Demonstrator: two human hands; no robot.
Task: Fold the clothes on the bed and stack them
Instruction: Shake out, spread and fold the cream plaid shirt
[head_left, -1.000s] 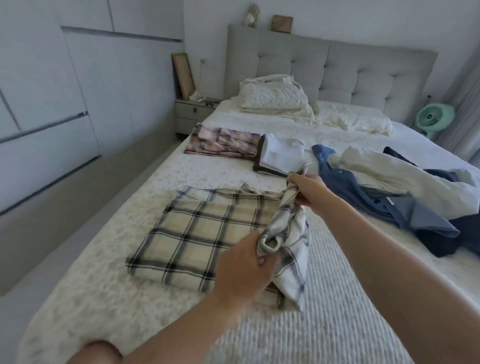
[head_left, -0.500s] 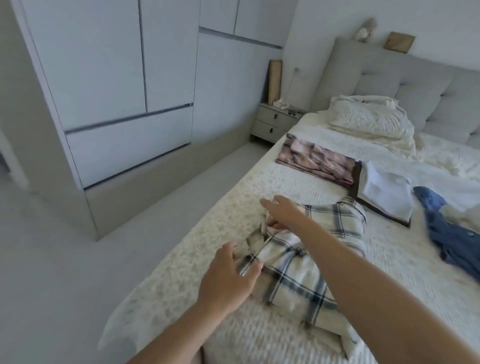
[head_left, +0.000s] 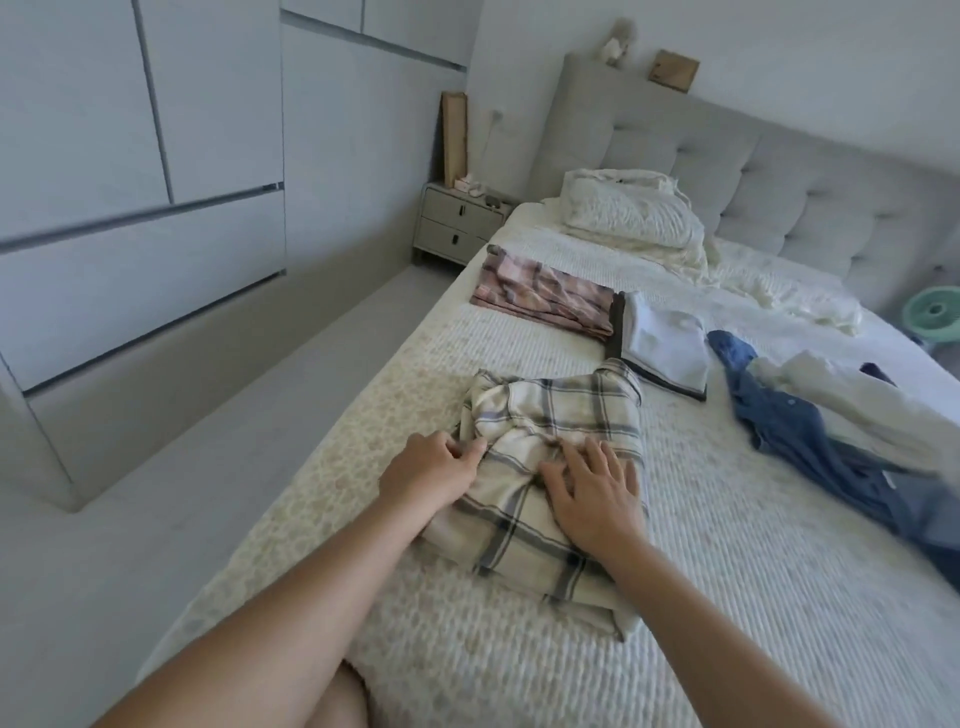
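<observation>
The cream plaid garment (head_left: 545, 467) lay part-folded (rumpled at its far end) near the left edge of the bed (head_left: 727, 597). The left hand (head_left: 431, 467) pinched its left edge; the right hand (head_left: 595, 491) pressed flat on top, fingers spread. Beyond lay a folded pink plaid piece (head_left: 545, 293), a white folded stack (head_left: 665, 345) and a loose blue shirt (head_left: 810, 441).

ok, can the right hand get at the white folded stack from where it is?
Probably yes: the right hand lies flat on the plaid shirt; the white folded stack sits just beyond, nothing between.

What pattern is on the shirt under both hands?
Cream with dark grey-blue plaid lines, the shirt shows best in the head view.
</observation>
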